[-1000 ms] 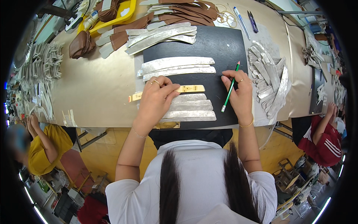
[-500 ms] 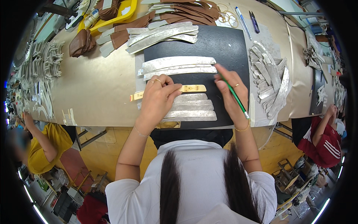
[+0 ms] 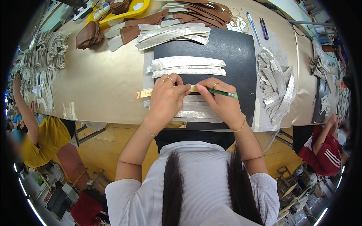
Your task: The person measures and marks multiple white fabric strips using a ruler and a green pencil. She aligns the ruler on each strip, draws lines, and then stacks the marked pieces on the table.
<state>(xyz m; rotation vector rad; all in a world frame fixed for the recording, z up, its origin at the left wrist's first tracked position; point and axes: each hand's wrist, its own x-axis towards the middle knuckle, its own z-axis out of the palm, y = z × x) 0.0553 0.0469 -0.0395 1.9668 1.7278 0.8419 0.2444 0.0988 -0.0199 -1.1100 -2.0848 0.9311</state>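
My left hand point(image 3: 165, 101) has its fingers closed and pressed on a narrow pale-yellow template strip point(image 3: 144, 93) with dark marks. Beneath and nearer than this strip lie several silver-grey curved strips point(image 3: 198, 113), partly covered by both hands. My right hand point(image 3: 223, 103) grips a green pencil-like writing tool point(image 3: 222, 92), its blunt end pointing right. The tip is hidden by my fingers, close to the template's right part and beside my left fingertips. Farther off, more silvery strips point(image 3: 190, 62) lie side by side on the black board point(image 3: 241, 51).
Another pile of grey strips point(image 3: 175, 34) crosses the board's far edge, near brown pieces point(image 3: 132, 32) and a yellow tray point(image 3: 128, 14). At right are a heap of strips point(image 3: 277, 88), a blue pen point(image 3: 253, 28) and dark snips point(image 3: 264, 28). Co-workers sit on both sides.
My right hand has moved left from the board's right side to the template, and the green tool has swung from a steep slant to nearly level. My left hand stays on the template.
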